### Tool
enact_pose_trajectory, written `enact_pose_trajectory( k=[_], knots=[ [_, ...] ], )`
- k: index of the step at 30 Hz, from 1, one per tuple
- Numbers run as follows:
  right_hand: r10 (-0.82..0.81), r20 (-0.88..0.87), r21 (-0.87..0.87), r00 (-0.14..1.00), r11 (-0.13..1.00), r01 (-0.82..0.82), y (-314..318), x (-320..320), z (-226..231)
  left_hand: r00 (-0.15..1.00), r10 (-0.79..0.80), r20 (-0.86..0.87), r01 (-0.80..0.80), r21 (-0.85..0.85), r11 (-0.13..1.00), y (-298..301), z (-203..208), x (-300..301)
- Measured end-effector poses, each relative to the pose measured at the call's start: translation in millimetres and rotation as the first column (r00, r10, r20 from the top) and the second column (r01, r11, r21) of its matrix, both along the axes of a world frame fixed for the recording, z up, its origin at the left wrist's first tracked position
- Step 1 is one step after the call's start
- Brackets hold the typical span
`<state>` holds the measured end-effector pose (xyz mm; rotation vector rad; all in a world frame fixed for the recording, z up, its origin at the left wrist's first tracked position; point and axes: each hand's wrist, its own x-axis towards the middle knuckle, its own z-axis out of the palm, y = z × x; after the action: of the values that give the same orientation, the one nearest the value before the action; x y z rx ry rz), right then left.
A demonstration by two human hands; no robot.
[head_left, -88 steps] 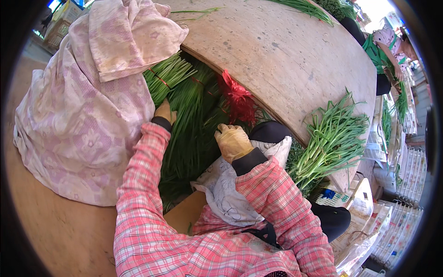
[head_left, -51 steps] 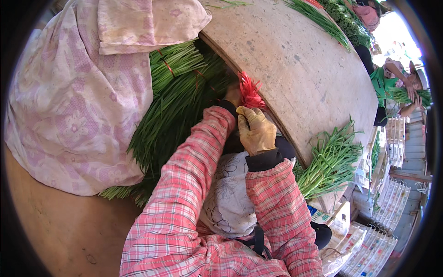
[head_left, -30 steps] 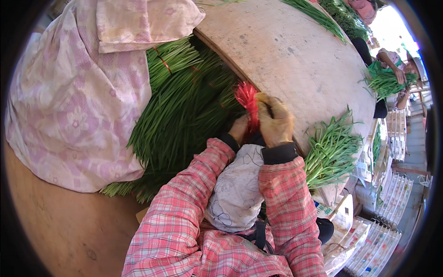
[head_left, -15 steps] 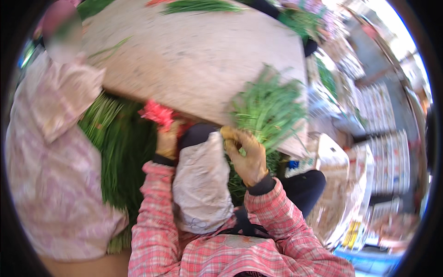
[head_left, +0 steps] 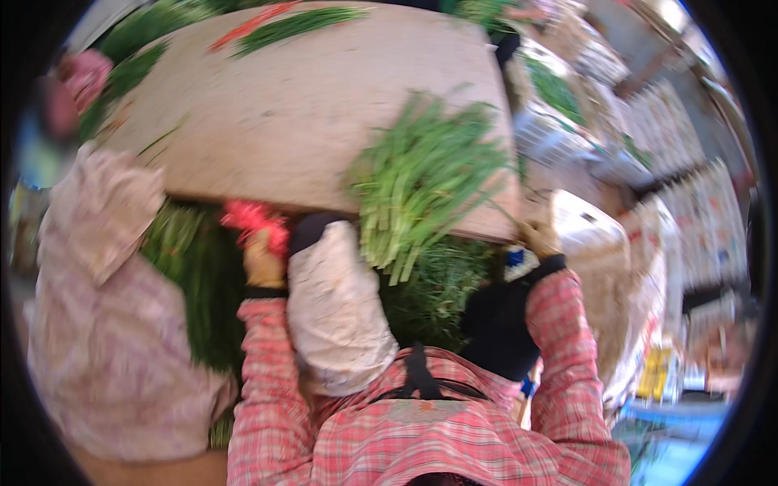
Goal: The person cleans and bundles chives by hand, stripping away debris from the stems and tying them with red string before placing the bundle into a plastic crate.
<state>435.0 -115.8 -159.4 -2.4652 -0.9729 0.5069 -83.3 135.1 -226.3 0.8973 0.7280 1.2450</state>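
Nearest to us are our pink plaid sleeves (head_left: 279, 364), both reaching forward, with a pale cloth cover (head_left: 336, 308) over the leg between them. To its left, a lilac-patterned cloth (head_left: 121, 348) drapes beside long dark green stalks (head_left: 207, 283), which lie partly in shadow. Our dark trouser leg (head_left: 502, 324) shows just inside the right forearm.

Our hands are well apart. The left hand (head_left: 264, 261) is closed around the lower part of a tuft of red strips (head_left: 253, 219), which fans out above the fingers at the near edge of the wooden surface (head_left: 275, 121). The right hand (head_left: 540, 239) is at the surface's near right corner; blur keeps us from telling whether its fingers grip anything.

Between the hands, a loose green bunch (head_left: 425, 174) lies on the surface, its pale stems hanging over the near edge and its leaf tips pointing away from us. Just to the right of the right hand stands a white bin (head_left: 590, 243).

Toward the far edge of the surface we see a slimmer green bunch (head_left: 300, 26) beside orange-red strips (head_left: 247, 28). Farther off to the right are pale, slatted crates (head_left: 709, 227).
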Motion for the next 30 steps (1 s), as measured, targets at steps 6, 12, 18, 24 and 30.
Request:
enact_pose_trajectory(
  k=[6, 12, 18, 24, 30],
  knots=[
    [0.045, 0.244, -0.029, 0.969, 0.999, -0.039, -4.0, -46.4, 28.1, 0.547, 0.239, -0.802, -0.107, 0.216, 0.971, 4.3, 8.5, -8.8],
    [0.061, 0.423, 0.113, 0.904, 0.986, -0.12, 6.4, -63.7, 7.3, 0.577, 0.32, -0.751, -0.213, 0.241, 0.947, 29.3, -13.5, -15.9],
    [0.291, 0.413, -0.275, 0.863, 0.943, -0.186, 11.9, -53.5, 21.9, 0.976, 0.048, -0.21, -0.05, -0.004, 0.999, 46.4, -16.0, -10.5],
    [-0.005, 0.069, 0.151, 0.998, 0.988, -0.005, 12.1, -51.4, 32.0, 0.994, 0.078, -0.077, -0.098, -0.315, 0.944, 38.5, 1.3, -12.7],
    [-0.3, -0.557, 0.433, 0.774, 0.691, 0.579, 13.8, -56.2, 40.4, 0.924, 0.234, -0.303, -0.304, -0.207, 0.93, 32.4, 20.5, 16.1]
  ],
)
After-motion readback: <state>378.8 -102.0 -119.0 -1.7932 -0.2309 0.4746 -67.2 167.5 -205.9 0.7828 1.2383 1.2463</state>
